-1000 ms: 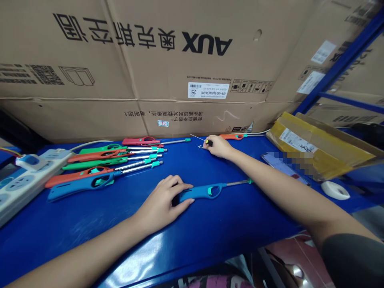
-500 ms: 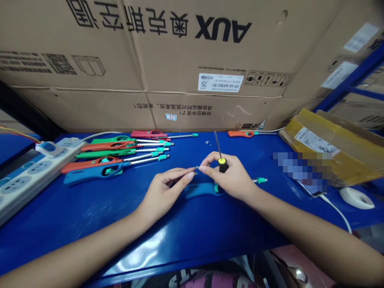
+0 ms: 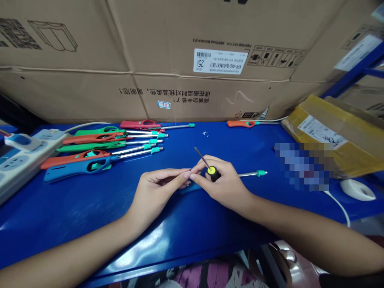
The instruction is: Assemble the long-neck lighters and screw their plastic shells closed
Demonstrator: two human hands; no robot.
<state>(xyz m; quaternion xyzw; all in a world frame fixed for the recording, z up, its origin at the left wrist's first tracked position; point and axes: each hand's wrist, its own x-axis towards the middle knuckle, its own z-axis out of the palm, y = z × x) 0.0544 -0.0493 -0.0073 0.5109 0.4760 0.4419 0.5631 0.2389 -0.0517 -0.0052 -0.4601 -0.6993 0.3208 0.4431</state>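
Note:
My left hand (image 3: 160, 190) is closed in a pinch, its thumb and finger meeting the fingertips of my right hand (image 3: 229, 186). Whatever lies between the fingertips is too small or hidden to make out. A screwdriver (image 3: 213, 173) with a black and yellow handle is tucked in my right hand, its metal shaft pointing up and leftward. Below both hands a blue gas lighter (image 3: 193, 187) lies on the blue tabletop (image 3: 126, 248), mostly covered. Its metal tube (image 3: 247, 175) with a teal tip sticks out to the right.
Several coloured lighters (image 3: 81, 166) lie at left beside a white power strip (image 3: 27, 156). Tiny white pieces (image 3: 205, 134) lie behind my hands. An orange lighter (image 3: 241, 124), a taped package (image 3: 327, 136) and a white mouse (image 3: 357, 189) are at right. A large cardboard box (image 3: 168, 48) stands behind.
My fingertips have come together, covering the tiny pale piece seen between them before. The screwdriver tilts further left. The camera view has dipped and come closer.

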